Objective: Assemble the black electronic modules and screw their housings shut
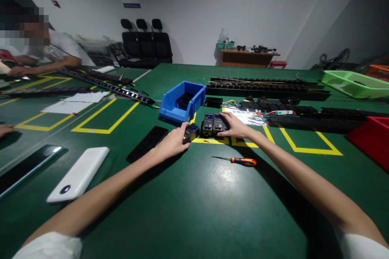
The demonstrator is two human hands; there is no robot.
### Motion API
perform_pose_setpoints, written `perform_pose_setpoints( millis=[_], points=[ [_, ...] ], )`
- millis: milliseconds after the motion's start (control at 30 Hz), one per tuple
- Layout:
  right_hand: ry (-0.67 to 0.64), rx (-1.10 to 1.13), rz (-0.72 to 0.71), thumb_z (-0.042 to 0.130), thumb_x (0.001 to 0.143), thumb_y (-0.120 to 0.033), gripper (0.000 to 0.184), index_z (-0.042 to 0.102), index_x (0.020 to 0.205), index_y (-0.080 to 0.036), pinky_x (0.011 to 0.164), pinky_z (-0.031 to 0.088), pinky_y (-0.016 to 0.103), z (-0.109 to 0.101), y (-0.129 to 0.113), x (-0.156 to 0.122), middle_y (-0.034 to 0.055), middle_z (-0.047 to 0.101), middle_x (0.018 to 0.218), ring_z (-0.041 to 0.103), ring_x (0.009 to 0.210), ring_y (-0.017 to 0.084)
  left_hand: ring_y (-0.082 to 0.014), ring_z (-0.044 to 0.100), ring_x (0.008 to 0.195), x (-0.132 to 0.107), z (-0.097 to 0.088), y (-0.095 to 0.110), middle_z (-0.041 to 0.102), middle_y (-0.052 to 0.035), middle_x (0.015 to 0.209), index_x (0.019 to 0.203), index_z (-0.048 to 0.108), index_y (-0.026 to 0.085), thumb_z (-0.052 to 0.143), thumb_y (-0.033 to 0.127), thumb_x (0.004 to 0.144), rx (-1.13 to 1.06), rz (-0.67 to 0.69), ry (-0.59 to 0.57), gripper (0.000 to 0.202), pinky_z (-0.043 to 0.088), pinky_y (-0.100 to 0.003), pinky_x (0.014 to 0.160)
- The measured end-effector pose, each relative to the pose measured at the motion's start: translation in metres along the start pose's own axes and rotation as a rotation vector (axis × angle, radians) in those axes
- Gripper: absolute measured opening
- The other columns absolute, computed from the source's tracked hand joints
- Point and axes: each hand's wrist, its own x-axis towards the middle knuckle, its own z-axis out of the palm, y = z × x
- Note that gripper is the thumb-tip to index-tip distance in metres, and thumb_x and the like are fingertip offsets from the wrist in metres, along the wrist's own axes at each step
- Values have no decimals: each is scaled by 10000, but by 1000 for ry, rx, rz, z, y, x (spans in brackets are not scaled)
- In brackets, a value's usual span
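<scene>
My left hand [172, 142] grips a small black box-shaped module [191, 133] with a bluish top, tilted just in front of a blue bin [181, 107]. Right of it, my right hand [235, 125] has thumb and fingers around the right end of a short row of similar black modules [208, 124], which stand side by side on the table. Its fingers partly cover the end module. Dark parts lie inside the blue bin. Nearer to me is a screwdriver [243, 161] with an orange and black handle. A black phone [148, 144] lies beside my left hand.
On the green table [188, 210] are a white power bank [79, 174], another phone [28, 170] and long black strips [264, 89] with wires. A green basket [355, 83] and a red bin [372, 139] stand right. Another person [57, 52] sits at the far left.
</scene>
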Motion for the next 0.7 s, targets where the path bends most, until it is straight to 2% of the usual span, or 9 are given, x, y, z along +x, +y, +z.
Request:
perform_pose_setpoints(
  millis=[333, 533, 633, 700],
  points=[
    [6, 34, -6, 721, 640, -642, 1028, 270, 1466, -228, 1123, 306, 518, -3, 3, -14, 150, 238, 1500, 294, 1384, 374, -296, 644, 972, -3, 3, -1, 631, -119, 1071, 1364, 308, 195, 577, 304, 795, -13, 19, 43, 639, 516, -404, 810],
    [29, 46, 3, 723, 657, -617, 1025, 241, 1473, -225, 1140, 280, 507, -3, 5, -22, 146, 212, 1517, 261, 1402, 360, -324, 611, 1051, -7, 9, 2, 494, -142, 1237, 1399, 279, 232, 543, 344, 840, -9, 15, 130, 629, 510, -474, 872],
    [34, 52, 5, 726, 658, -610, 1023, 246, 1472, -219, 1144, 275, 498, -2, 5, -25, 150, 221, 1512, 261, 1403, 352, -318, 573, 1133, -1, 17, 3, 451, -142, 1301, 1376, 313, 219, 575, 401, 828, -38, 50, 144, 634, 491, -473, 945],
    [34, 57, 5, 728, 658, -606, 1016, 258, 1469, -213, 1146, 278, 484, -2, 5, -26, 150, 228, 1509, 267, 1402, 346, -305, 507, 1235, 5, 23, 3, 450, -146, 1332, 1388, 295, 194, 618, 429, 798, -63, 98, 135, 712, 438, -453, 1038]
  ],
)
